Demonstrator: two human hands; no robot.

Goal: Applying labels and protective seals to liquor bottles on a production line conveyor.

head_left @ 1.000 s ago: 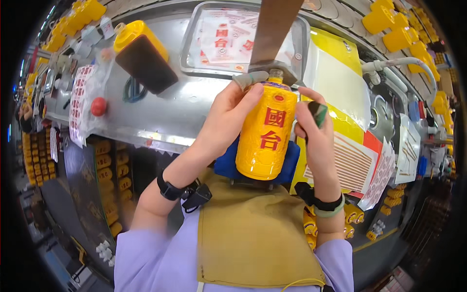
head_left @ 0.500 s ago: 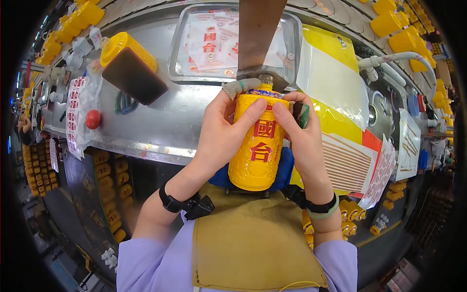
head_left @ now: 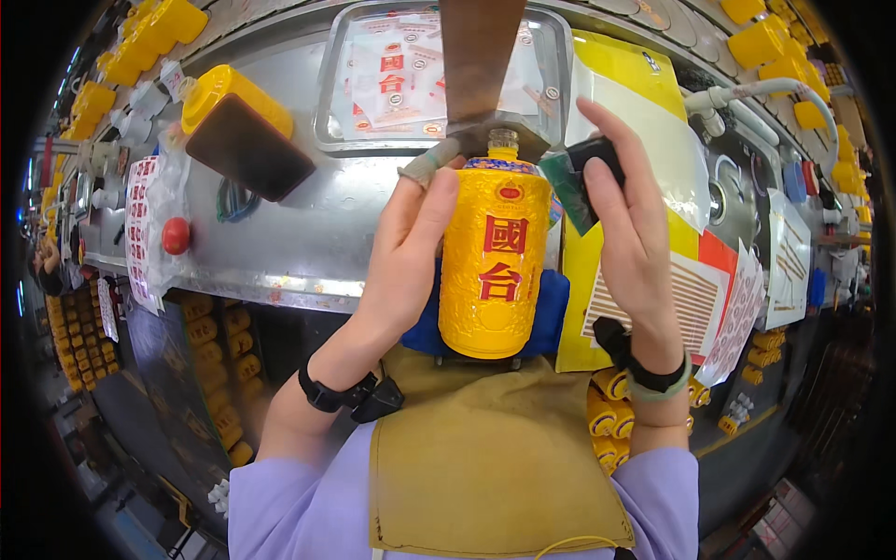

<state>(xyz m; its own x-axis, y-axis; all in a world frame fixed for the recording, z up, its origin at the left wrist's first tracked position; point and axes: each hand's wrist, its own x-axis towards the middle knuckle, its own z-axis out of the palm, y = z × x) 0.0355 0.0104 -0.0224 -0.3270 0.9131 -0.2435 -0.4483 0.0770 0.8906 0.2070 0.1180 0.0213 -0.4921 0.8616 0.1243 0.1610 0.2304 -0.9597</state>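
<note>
In front of me a yellow bottle (head_left: 493,317) with red characters, a blue patterned shoulder band and a bare glass neck leans back on a blue rest (head_left: 553,313). Its neck is by the foot of a brown post (head_left: 481,70). My left hand (head_left: 411,229) grips the bottle's left side, a pale finger cover on one fingertip. Off to the bottle's right, apart from it, my right hand (head_left: 630,215) pinches a small black and green pad (head_left: 579,182) between thumb and fingers, its index finger raised. The pad's exact kind is unclear.
Behind the bottle a metal tray (head_left: 327,93) holds printed labels. To the right lie a yellow sheet (head_left: 577,350), a sheet of gold strips (head_left: 691,299) and label sheets. At left another yellow bottle (head_left: 257,98) lies by a dark flat panel (head_left: 247,149) and a red ball (head_left: 175,235).
My right hand has come off the bottle and moved right with the pad. My left thumb has slid from the bottle's front to its left edge.
</note>
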